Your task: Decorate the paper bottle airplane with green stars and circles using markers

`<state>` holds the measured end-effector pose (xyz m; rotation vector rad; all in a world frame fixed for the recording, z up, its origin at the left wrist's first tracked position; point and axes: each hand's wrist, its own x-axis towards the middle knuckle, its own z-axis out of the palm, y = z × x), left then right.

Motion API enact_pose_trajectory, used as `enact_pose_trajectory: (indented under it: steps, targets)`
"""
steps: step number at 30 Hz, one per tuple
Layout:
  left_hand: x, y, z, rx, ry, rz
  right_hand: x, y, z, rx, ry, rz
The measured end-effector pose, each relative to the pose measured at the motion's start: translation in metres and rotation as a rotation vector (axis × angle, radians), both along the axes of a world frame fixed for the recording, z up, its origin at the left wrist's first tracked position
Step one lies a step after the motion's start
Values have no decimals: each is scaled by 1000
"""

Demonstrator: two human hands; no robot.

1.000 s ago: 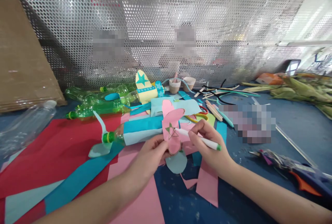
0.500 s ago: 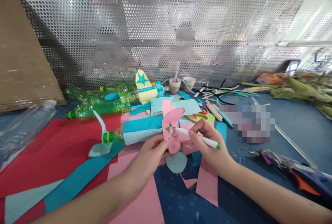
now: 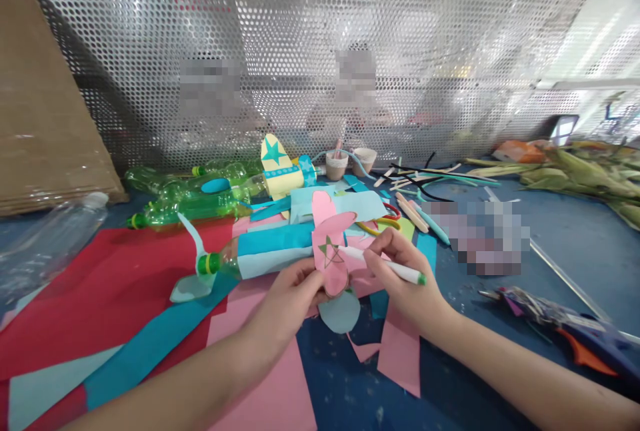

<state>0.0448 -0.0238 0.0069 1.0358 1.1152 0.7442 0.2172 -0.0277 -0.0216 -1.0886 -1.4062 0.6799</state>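
My right hand (image 3: 407,274) is closed around a white marker (image 3: 400,271) with a green end. Its tip rests on a green-outlined star, partly coloured in, on a pink paper cut-out (image 3: 334,278). Between thumb and fingers, my left hand (image 3: 295,288) pinches the cut-out's lower left edge. The cut-out stands at the right end of a plastic bottle (image 3: 275,248) wrapped in blue and pale blue paper. That bottle lies on its side, green cap to the left, with pale blue strips at the cap. A pale blue paper disc (image 3: 340,312) shows below the cut-out.
Behind lie green bottles (image 3: 200,208) and a yellow paper-covered one (image 3: 285,184) with blue stars. Red paper (image 3: 150,264) spreads at left. Scissors (image 3: 393,224), clay sticks (image 3: 415,211) and a glue gun (image 3: 565,324) lie at right. A perforated metal panel (image 3: 300,38) stands behind.
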Motion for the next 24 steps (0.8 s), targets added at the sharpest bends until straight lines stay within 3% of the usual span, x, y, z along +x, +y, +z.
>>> enact_pose_trajectory:
  steps: [24]
  targets:
    - [1,0,1,-3,-7,-2,2,1,-1,-11,-4,-31]
